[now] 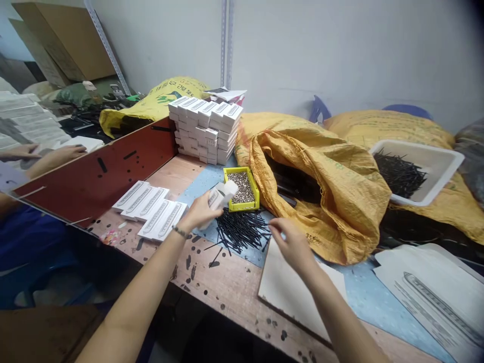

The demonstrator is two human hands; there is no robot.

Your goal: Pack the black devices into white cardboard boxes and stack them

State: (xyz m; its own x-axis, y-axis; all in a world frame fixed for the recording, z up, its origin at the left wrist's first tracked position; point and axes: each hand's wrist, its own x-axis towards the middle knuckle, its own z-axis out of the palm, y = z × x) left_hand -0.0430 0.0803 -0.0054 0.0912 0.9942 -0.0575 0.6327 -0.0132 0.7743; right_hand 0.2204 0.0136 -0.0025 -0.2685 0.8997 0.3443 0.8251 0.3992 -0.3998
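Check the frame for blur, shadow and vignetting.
Head view: soft overall, the heaped black pieces merging at the middle; head view: deep shadow under the table and inside the open orange sack; head view: upper-right corner darkened.

left hand point(199, 212) grips white box point(216, 198), seemingly open

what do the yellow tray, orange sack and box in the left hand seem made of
Yellow tray: probably smooth plastic, from its even color and molded-looking rim.
Orange sack: likely woven plastic, softly shiny, judging by its creases and frayed mouth.
Box in the left hand: seemingly white card, given its flat printed side; blur hides the finish.
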